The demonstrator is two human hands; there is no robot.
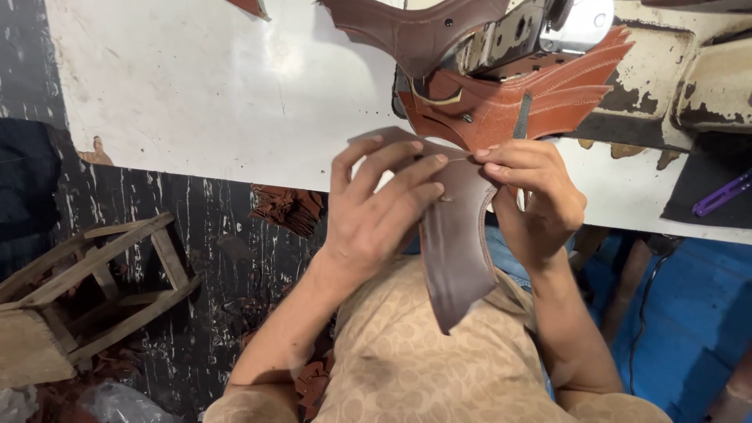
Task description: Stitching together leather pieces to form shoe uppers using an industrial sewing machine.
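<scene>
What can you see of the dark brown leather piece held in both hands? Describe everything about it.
The dark brown leather piece is a flat, curved cut-out, smooth and matte, like leather. Its broad upper part bends over between the hands; a narrower tongue hangs down to a blunt point over the person's lap. A small mark or hole shows near its middle. The left hand spreads its fingers across the upper left; the right hand pinches the upper right edge. It sits just in front of the white table edge.

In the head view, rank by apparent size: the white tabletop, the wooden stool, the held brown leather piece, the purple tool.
1. white tabletop
2. wooden stool
3. brown leather piece, though nearer the camera, so unsure against the stool
4. purple tool
</scene>
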